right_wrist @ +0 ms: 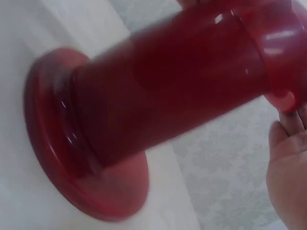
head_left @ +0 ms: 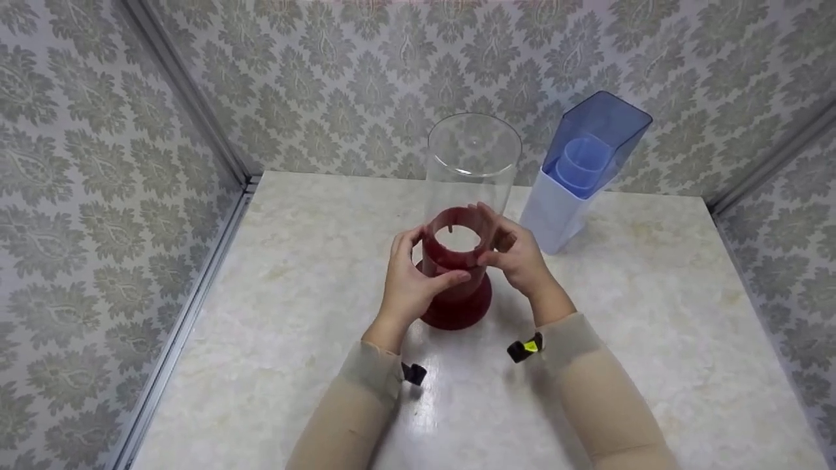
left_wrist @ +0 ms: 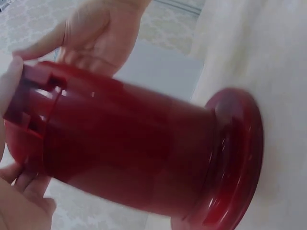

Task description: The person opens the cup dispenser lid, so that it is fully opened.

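Left hand [head_left: 418, 277]: thumb and fingers curling round the left side of a red ring [head_left: 450, 261]. Right hand [head_left: 519, 254]: thumb and fingers gripping its right side. Ring: sitting at the top of a red stand [head_left: 460, 316], which is standing on a pale table [head_left: 294, 294]. Clear cylinder [head_left: 473, 163]: rising just beyond. White container [head_left: 552, 219], standing right, holding a blue cup [head_left: 583, 163].

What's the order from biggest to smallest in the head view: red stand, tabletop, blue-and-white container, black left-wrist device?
1. Tabletop
2. Blue-and-white container
3. Red stand, partly covered
4. Black left-wrist device
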`<state>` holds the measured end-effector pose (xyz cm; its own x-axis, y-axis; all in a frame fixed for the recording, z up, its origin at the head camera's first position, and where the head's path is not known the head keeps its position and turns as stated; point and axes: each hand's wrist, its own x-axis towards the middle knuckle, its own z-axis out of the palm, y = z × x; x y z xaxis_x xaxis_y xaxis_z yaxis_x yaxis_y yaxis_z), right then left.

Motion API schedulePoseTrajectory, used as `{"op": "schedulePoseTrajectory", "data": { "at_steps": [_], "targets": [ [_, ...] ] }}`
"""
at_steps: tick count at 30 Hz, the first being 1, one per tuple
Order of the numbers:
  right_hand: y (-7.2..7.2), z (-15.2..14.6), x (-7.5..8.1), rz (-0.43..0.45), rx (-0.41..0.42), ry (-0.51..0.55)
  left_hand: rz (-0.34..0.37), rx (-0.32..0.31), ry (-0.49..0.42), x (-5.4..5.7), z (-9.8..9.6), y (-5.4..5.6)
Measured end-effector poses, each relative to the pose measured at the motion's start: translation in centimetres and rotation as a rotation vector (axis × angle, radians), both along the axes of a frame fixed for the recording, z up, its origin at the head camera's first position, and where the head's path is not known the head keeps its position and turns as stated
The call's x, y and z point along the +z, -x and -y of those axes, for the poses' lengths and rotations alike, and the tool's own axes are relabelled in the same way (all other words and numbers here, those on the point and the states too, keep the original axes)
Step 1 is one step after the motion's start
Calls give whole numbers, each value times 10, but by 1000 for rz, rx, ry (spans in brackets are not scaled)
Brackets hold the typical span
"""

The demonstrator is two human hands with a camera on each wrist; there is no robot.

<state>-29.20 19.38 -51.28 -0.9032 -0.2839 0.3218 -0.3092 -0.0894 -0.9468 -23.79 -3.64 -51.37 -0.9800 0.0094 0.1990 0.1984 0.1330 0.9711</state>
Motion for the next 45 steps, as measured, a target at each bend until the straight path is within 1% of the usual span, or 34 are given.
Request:
{"op": "schedulePoseTrajectory", "data": {
  "at_steps": [2, 6, 11, 13, 15, 18, 20, 22, 23, 25, 28, 30, 33, 35, 36, 38, 41, 43, 45],
  "targets": [
    [-8, 6, -5, -6, -57, 30, -2, -41, 13, -1, 6, 6],
    [-25, 22, -14, -55, -187, 73, 14, -154, 2, -3, 20, 21],
    [-45, 47, -21, -126, -405, 74, 21, -333, -41, -6, 38, 47],
    [-52, 61, -23, -148, -497, 74, 30, -420, -52, -4, 47, 58],
    [-57, 75, -23, -164, -566, 91, 44, -500, -38, 1, 56, 69],
    [-62, 92, -23, -184, -636, 133, 67, -612, 4, 11, 66, 82],
    [-64, 98, -23, -179, -666, 149, 81, -655, 20, 14, 69, 87],
    [-67, 100, -21, -160, -685, 152, 94, -671, 6, 14, 69, 87],
    [-68, 100, -21, -148, -690, 144, 97, -664, -12, 13, 68, 85],
    [-71, 97, -17, -103, -666, 127, 94, -624, -55, 7, 67, 79],
    [-75, 86, -10, -19, -589, 72, 92, -513, -102, -1, 66, 65],
    [-73, 75, -5, 37, -510, 36, 90, -422, -150, -7, 64, 55],
    [-64, 55, 4, 84, -393, 2, 68, -279, -236, -12, 59, 38],
    [-53, 41, 11, 84, -302, 11, 38, -195, -283, -12, 55, 27],
    [-46, 33, 15, 76, -255, 13, 16, -155, -285, -11, 52, 22],
    [-30, 20, 23, 39, -151, 9, -23, -83, -242, -9, 44, 12],
    [-6, 3, 34, -15, 19, -19, -56, 2, -123, -5, 28, 0],
    [9, -7, 40, -44, 127, -43, -57, 29, -47, -3, 16, -5],
    [21, -14, 44, -46, 227, -66, -47, 36, -3, -3, 5, -7]
  ]
}}
